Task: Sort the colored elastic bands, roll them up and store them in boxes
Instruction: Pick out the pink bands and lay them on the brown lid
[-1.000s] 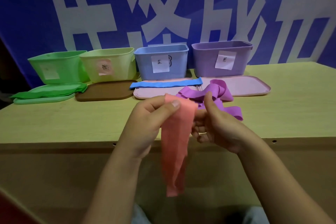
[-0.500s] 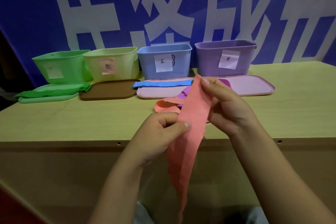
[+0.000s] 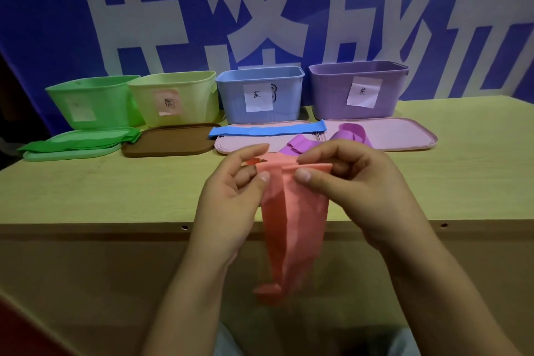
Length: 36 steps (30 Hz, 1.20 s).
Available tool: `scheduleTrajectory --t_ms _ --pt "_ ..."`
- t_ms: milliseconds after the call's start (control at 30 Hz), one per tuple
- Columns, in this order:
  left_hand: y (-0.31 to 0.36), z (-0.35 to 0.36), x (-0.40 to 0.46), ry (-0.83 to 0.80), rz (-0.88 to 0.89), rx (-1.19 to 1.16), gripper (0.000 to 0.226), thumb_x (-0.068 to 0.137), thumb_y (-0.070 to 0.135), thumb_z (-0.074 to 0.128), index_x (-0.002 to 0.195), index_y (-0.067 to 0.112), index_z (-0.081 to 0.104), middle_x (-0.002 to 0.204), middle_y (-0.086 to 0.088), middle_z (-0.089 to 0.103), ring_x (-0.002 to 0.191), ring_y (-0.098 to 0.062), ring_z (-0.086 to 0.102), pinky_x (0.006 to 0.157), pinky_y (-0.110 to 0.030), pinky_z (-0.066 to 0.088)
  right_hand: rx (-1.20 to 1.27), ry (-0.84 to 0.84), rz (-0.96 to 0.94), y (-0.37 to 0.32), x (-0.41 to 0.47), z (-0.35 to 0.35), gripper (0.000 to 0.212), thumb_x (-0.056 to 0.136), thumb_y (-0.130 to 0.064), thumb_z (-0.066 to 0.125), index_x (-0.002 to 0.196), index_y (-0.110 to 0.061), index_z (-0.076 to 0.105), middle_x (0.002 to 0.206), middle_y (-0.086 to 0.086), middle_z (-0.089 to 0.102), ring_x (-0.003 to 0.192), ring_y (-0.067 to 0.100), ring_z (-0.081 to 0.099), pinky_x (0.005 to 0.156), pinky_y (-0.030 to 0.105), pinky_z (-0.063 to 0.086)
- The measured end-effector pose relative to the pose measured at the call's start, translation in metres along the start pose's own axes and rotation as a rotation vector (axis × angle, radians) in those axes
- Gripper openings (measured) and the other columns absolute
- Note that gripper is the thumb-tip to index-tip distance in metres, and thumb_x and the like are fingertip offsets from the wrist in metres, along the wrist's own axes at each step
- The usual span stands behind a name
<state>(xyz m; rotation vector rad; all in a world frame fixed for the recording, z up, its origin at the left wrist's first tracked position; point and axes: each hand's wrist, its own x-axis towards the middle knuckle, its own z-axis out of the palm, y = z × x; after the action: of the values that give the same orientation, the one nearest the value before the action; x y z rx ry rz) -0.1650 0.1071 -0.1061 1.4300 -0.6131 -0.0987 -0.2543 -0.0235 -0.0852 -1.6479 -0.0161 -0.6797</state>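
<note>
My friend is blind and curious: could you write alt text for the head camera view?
Two hands pinch the top edge of an orange elastic band, left hand and right hand, its length hanging over the wooden table's front edge. Behind stand green, yellow, blue and purple boxes, with lids and green, blue and purple bands before them.

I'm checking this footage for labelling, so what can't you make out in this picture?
- Box insides, head view: the walls of the green box, yellow box, blue box and purple box hide any contents.
- Green box label: too faint.
- Purple band: partly behind the hands.
</note>
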Motion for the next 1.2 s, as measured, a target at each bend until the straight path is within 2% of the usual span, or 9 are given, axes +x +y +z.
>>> scheduleTrajectory --t_ms 167,300,467,667,800,900,1067,1133,1200 --pt "0.008 0.006 -0.008 -0.034 0.033 -0.023 0.025 0.088 -0.005 0.056 0.095 0.018 0.064 0.086 -0.002 0.075 0.084 -0.018 0.071 0.078 -0.035 0.056 -0.055 0.023 -0.018 0.004 -0.002 0.007 0.014 0.061 -0.030 0.074 0.072 -0.022 0.071 0.073 -0.005 0.070 0.072 0.008 0.064 0.064 0.023 0.050" --pt "0.014 0.007 -0.015 -0.097 0.064 -0.045 0.028 0.088 -0.005 0.054 0.084 0.020 0.067 0.080 -0.004 0.075 0.077 -0.017 0.071 0.073 -0.031 0.057 -0.081 0.067 -0.013 0.003 -0.004 0.007 0.009 0.070 -0.016 0.077 0.073 -0.023 0.072 0.073 -0.007 0.071 0.071 0.005 0.063 0.062 0.020 0.051" --pt "0.019 0.010 -0.020 -0.132 0.096 -0.062 0.025 0.090 0.004 0.052 0.084 0.023 0.069 0.081 0.001 0.075 0.079 -0.013 0.071 0.068 -0.023 0.055 -0.030 0.117 -0.013 0.000 -0.009 0.008 0.012 0.071 -0.012 0.075 0.072 -0.022 0.071 0.074 -0.006 0.071 0.073 0.006 0.065 0.063 0.020 0.054" --pt "0.018 0.012 -0.023 -0.133 0.124 -0.094 0.027 0.089 0.008 0.055 0.081 0.027 0.072 0.083 0.003 0.074 0.080 -0.011 0.071 0.068 -0.022 0.055 -0.044 0.160 -0.019 0.000 -0.011 0.010 0.010 0.071 -0.014 0.076 0.072 -0.023 0.071 0.075 -0.005 0.071 0.074 0.008 0.066 0.064 0.022 0.054" --pt "0.017 0.012 -0.025 -0.145 0.167 -0.101 0.021 0.085 0.018 0.055 0.089 0.028 0.072 0.088 0.001 0.074 0.086 -0.015 0.070 0.072 -0.025 0.055 -0.053 0.189 -0.040 0.001 -0.013 0.012 0.011 0.073 -0.014 0.076 0.072 -0.024 0.070 0.074 -0.005 0.071 0.074 0.008 0.065 0.066 0.024 0.053" --pt "0.018 0.013 -0.026 -0.111 0.199 -0.067 0.012 0.082 0.020 0.065 0.085 0.029 0.072 0.080 0.004 0.074 0.079 -0.010 0.070 0.070 -0.022 0.055 -0.077 0.193 -0.081 0.001 -0.014 0.014 0.012 0.075 -0.014 0.075 0.074 -0.024 0.070 0.076 -0.005 0.071 0.076 0.009 0.066 0.068 0.024 0.052" --pt "0.018 0.014 -0.026 -0.042 0.199 -0.116 0.016 0.075 0.021 0.059 0.079 0.028 0.072 0.075 0.004 0.074 0.072 -0.009 0.071 0.064 -0.019 0.054 -0.100 0.217 -0.131 0.004 -0.015 0.012 0.015 0.071 -0.021 0.080 0.077 -0.021 0.066 0.079 -0.003 0.068 0.079 0.012 0.065 0.071 0.026 0.053" --pt "0.020 0.013 -0.026 -0.042 0.211 -0.120 0.019 0.075 0.020 0.058 0.079 0.033 0.073 0.074 0.005 0.074 0.070 -0.007 0.070 0.062 -0.018 0.053 -0.151 0.216 -0.177 0.003 -0.015 0.005 0.018 0.067 -0.033 0.078 0.076 -0.023 0.067 0.084 -0.004 0.066 0.088 0.014 0.064 0.076 0.029 0.053" --pt "0.021 0.013 -0.026 -0.047 0.219 -0.113 0.020 0.075 0.020 0.059 0.078 0.034 0.073 0.074 0.006 0.073 0.070 -0.006 0.069 0.062 -0.017 0.052 -0.197 0.196 -0.189 0.001 -0.015 0.001 0.019 0.065 -0.036 0.078 0.076 -0.024 0.068 0.092 -0.006 0.065 0.098 0.013 0.063 0.081 0.028 0.052"
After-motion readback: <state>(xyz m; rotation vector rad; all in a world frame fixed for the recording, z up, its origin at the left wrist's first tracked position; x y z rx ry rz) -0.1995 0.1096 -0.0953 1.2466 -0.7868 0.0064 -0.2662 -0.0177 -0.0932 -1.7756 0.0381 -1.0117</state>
